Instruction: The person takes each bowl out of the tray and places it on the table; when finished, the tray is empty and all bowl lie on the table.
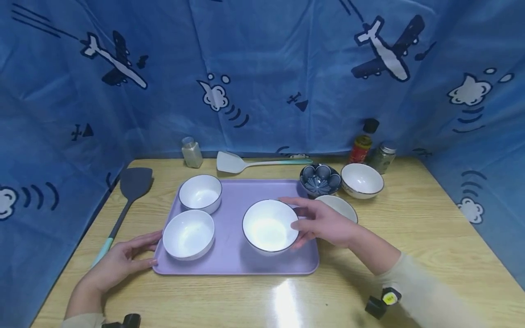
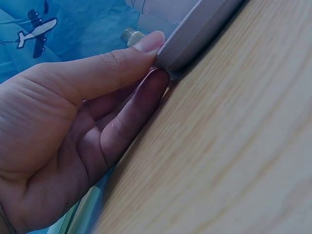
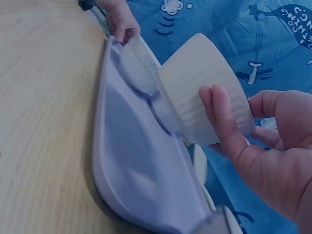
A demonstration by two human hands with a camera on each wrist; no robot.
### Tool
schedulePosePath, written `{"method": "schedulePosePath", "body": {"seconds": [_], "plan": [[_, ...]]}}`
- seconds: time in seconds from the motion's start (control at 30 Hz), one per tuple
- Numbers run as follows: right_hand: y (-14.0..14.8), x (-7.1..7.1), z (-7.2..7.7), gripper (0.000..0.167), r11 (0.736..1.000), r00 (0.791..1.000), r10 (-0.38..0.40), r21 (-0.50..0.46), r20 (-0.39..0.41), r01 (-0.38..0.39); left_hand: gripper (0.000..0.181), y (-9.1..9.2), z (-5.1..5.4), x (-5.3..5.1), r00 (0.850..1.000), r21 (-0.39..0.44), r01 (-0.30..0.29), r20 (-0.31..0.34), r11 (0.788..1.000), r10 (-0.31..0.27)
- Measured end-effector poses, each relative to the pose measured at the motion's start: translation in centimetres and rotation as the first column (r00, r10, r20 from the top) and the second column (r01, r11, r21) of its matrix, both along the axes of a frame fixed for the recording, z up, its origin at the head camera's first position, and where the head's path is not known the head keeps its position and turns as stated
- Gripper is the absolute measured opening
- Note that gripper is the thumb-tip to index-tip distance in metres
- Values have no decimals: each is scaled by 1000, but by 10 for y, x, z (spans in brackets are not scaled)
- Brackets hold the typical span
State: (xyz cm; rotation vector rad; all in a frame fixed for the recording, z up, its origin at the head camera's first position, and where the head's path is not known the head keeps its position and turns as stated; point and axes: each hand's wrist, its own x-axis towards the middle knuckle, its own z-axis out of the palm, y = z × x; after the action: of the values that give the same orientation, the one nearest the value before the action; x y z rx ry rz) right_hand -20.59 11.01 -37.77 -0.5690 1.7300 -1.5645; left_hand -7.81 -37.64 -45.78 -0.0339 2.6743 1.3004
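Observation:
My right hand (image 1: 328, 223) grips a white bowl with a dark rim (image 1: 270, 226) by its right side, above the right half of the purple tray (image 1: 229, 264). In the right wrist view this bowl (image 3: 200, 87) hangs over the tray (image 3: 131, 161), held by the fingers of my right hand (image 3: 273, 131). My left hand (image 1: 119, 262) pinches the tray's left edge; in the left wrist view the thumb and fingers of my left hand (image 2: 83, 117) close on the tray rim (image 2: 185, 39). Two white bowls, one behind (image 1: 200, 193) and one in front (image 1: 188, 234), stand on the tray's left side.
Right of the tray are a dark flower-patterned bowl (image 1: 320, 180), a white bowl (image 1: 362, 180) and another (image 1: 340, 207), partly hidden by my right hand. Behind stand jars (image 1: 192, 152) (image 1: 383, 156), a red-labelled bottle (image 1: 361, 148) and a white spatula (image 1: 231, 162). A dark turner (image 1: 135, 182) lies left.

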Motion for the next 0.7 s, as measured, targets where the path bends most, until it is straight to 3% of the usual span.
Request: {"method": "schedulePosePath", "body": {"seconds": [0.33,0.7], "plan": [[50,-6,14,66,998,997,-35,46,-74,39,66,-3,-1,1,1000,21,2,-10,1000,-2],[112,-6,26,65,986,974,-151,44,-167,160,65,-4,-5,-1,1000,42,13,-19,999,-12]]}}
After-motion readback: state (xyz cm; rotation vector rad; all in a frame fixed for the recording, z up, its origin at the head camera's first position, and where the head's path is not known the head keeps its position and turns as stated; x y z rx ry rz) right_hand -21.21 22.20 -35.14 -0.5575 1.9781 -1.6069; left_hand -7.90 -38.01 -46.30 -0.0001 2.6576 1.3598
